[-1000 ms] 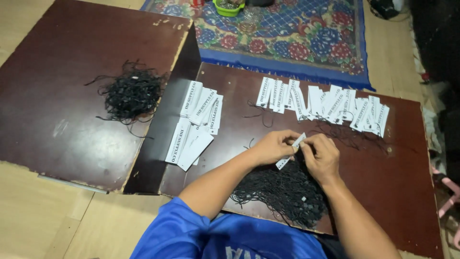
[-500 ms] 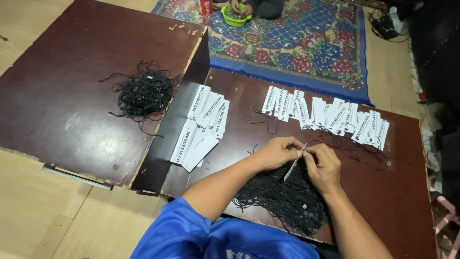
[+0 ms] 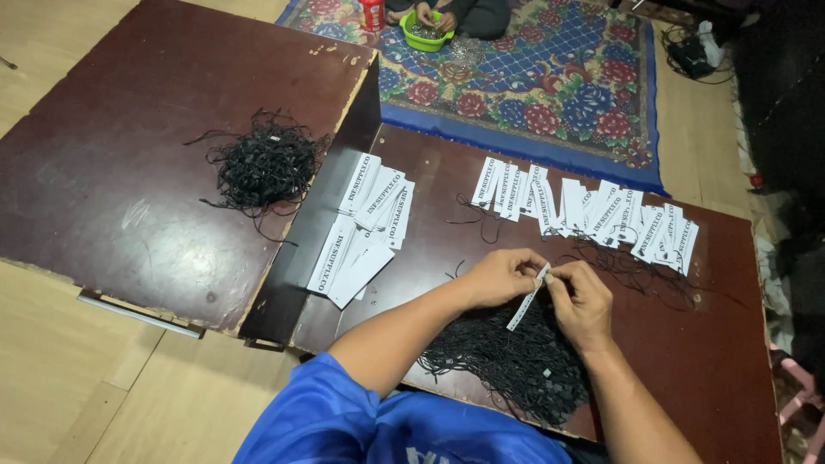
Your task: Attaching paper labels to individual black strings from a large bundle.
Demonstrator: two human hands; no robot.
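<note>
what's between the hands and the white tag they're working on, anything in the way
Nothing visible. Both the left hand and the right hand already pinch the white paper tag directly, above the black string pile, which lies beneath, not between.

Bright blue short-sleeved shirt (image 3: pixel 344 421), white lettering at its lower edge, bare forearms, no rings visible

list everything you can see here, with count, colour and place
paper tag: one, white, pinched between both hands
tag row: many, white, far side of the right board
tag stack: several, white, left end of the right board
string pile: one, black, under the hands
second string pile: one, black, on the left board
boards: two, dark brown, on the floor
rug: one, blue, floral, beyond the boards
bowl: one, green, on the rug
left hand: holding the tag
right hand: holding the tag
</note>
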